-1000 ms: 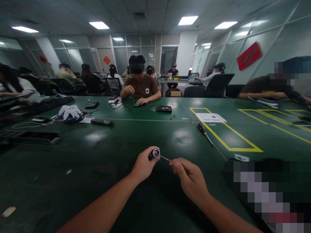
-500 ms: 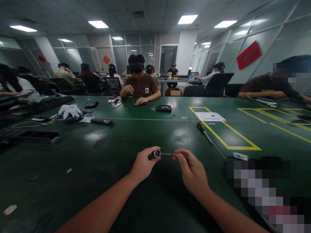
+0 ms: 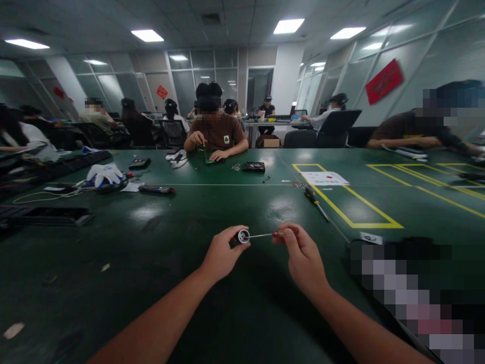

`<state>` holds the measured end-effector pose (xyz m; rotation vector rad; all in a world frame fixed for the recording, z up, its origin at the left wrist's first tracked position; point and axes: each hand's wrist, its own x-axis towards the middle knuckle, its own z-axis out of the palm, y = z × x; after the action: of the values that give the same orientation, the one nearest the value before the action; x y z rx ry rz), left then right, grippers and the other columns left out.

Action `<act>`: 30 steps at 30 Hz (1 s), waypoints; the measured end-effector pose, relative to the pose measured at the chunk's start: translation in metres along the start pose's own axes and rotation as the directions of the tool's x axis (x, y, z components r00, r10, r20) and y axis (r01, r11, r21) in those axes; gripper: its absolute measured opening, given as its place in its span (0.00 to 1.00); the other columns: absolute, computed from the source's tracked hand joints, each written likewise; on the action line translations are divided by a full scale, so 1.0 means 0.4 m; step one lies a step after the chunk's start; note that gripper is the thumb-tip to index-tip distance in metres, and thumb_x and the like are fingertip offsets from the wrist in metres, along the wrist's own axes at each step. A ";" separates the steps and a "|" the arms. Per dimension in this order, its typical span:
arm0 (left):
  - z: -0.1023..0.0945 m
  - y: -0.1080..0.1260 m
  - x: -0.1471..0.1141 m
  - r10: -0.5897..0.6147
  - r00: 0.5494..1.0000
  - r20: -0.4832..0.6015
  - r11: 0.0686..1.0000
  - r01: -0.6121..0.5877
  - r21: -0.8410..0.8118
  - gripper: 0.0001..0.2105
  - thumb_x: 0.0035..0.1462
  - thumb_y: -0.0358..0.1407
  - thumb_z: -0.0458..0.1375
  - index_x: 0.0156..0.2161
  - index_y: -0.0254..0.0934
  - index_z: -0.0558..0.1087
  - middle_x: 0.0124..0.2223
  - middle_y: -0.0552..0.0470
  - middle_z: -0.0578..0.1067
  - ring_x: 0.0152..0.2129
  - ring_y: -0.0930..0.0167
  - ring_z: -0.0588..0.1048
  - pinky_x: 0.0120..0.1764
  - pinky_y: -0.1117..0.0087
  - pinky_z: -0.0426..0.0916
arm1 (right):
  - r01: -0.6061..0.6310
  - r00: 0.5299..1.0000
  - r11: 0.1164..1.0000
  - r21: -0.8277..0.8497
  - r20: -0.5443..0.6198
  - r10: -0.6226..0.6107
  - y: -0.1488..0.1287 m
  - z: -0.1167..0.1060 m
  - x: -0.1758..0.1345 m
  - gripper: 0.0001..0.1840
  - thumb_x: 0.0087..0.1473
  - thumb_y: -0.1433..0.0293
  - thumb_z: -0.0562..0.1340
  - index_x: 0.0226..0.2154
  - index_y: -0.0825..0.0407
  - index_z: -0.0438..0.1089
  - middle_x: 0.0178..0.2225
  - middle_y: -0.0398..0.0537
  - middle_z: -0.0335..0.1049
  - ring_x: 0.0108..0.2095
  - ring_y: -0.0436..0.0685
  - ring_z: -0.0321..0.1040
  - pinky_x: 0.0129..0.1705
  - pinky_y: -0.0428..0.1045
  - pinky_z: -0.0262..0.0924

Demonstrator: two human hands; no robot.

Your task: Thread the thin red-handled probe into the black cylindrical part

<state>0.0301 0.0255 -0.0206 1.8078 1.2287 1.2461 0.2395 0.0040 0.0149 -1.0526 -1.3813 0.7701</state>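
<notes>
My left hand (image 3: 222,255) is closed round a small dark cylinder (image 3: 243,236) whose open, pale-rimmed end faces me; small details show inside. A thin screwdriver (image 3: 261,235) is pinched in my right hand (image 3: 305,255), red showing near its handle. Its slim metal shaft runs leftward to the cylinder's open end, and the tip appears to be at or inside the rim. Most of the cylinder's body and the screwdriver's handle are hidden by my fingers. Both hands are above the green table (image 3: 182,283).
A larger screwdriver (image 3: 316,203) lies ahead to the right, near a paper sheet (image 3: 324,178). White gloves (image 3: 105,175) and a dark tool (image 3: 156,189) lie ahead left. Across the table, a person (image 3: 217,129) works on a small board. A blurred-out object fills the right front.
The screwdriver's shaft now slants up slightly toward my right hand, which has shifted a little right of the cylinder. The whole view has moved slightly. Both holds stay the same.
</notes>
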 end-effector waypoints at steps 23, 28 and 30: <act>-0.001 -0.004 0.000 -0.034 0.999 -0.018 0.998 0.032 -0.060 0.18 0.55 0.30 0.65 0.52 0.41 0.78 0.54 0.47 0.79 0.50 0.62 0.77 0.53 0.59 0.71 | 0.223 0.973 0.916 -0.332 0.126 -0.191 -0.020 0.000 -0.025 0.10 0.69 0.62 0.55 0.45 0.47 0.69 0.34 0.45 0.79 0.35 0.56 0.77 0.38 0.49 0.66; 0.000 -0.004 0.000 -0.047 0.999 -0.015 0.996 0.046 -0.071 0.18 0.56 0.31 0.65 0.53 0.41 0.77 0.54 0.47 0.79 0.51 0.62 0.77 0.52 0.60 0.72 | 0.219 0.975 0.908 -0.357 0.117 -0.189 -0.029 0.000 -0.023 0.10 0.69 0.62 0.54 0.44 0.48 0.69 0.33 0.45 0.78 0.33 0.56 0.76 0.35 0.49 0.65; -0.002 -0.006 0.000 -0.031 0.999 -0.015 0.999 0.031 -0.036 0.18 0.56 0.30 0.65 0.53 0.42 0.77 0.53 0.48 0.79 0.50 0.63 0.77 0.53 0.60 0.71 | 0.224 0.972 0.904 -0.364 0.157 -0.177 -0.032 -0.001 -0.024 0.10 0.69 0.63 0.54 0.45 0.48 0.68 0.30 0.43 0.76 0.29 0.55 0.74 0.33 0.49 0.64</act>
<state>0.0287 0.0263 -0.0225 1.7505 1.2313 1.2591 0.2372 -0.0097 0.0228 -1.1496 -1.7607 0.4249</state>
